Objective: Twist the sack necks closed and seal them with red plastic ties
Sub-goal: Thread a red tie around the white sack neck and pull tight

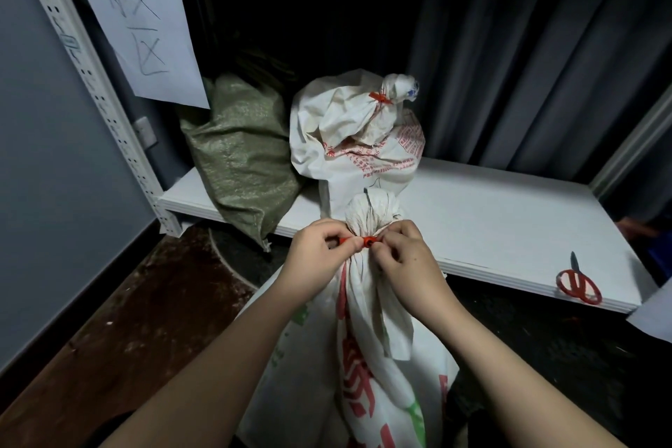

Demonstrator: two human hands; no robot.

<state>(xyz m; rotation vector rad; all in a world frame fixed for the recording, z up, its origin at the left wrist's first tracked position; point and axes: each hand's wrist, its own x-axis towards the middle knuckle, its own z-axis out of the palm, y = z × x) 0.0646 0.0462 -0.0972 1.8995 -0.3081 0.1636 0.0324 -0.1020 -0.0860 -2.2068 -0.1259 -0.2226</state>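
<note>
The near sack (363,356) is showing crinkled white woven cloth, matt, with a glossy red plastic tie (367,241) biting its neck. The green sack (240,156) is looking coarse-woven. The shelf (491,229) is appearing smooth, matt white board; the scissors (578,284) are showing red plastic handles.

Fingers hide most of the red tie (368,241); the near sack's (367,367) base is cut off below

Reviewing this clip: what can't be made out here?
- Head view: whether the red tie is locked; both hands' fingers cover its ends.
- Green sack: its neck is lost in the shelf's shadow.
- Near sack: its base is cut off by the bottom edge.
- Scissors: blade tips too dark.
</note>
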